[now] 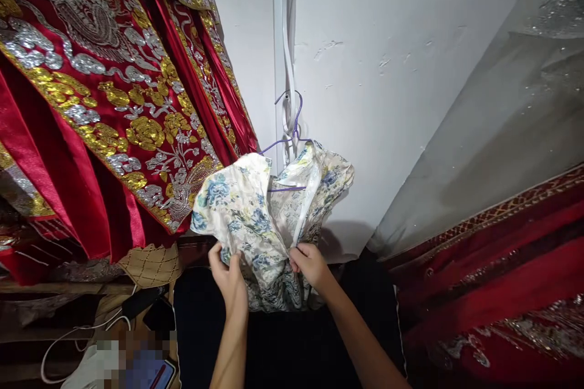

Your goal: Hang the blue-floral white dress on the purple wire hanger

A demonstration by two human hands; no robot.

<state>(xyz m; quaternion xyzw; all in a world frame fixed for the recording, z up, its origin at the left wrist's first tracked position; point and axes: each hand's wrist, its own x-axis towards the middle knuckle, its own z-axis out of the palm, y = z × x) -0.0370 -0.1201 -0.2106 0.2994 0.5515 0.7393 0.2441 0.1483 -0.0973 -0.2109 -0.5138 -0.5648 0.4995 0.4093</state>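
A white garment with blue flowers [255, 213] hangs on a purple wire hanger [292, 134] hooked on a white strap against the wall. My left hand [229, 279] grips the garment's left panel low down, fingers closed on the cloth. My right hand [309, 264] pinches the white edge of the garment's opening near its middle. Both forearms reach up from the bottom of the view.
Red robes with gold and silver embroidery [114, 91] hang at the left. A grey sheer cloth [493, 121] and more red embroidered fabric [502, 279] hang at the right. A phone [157, 316], cables and a white charger lie at the lower left. A white wall [365, 73] stands behind.
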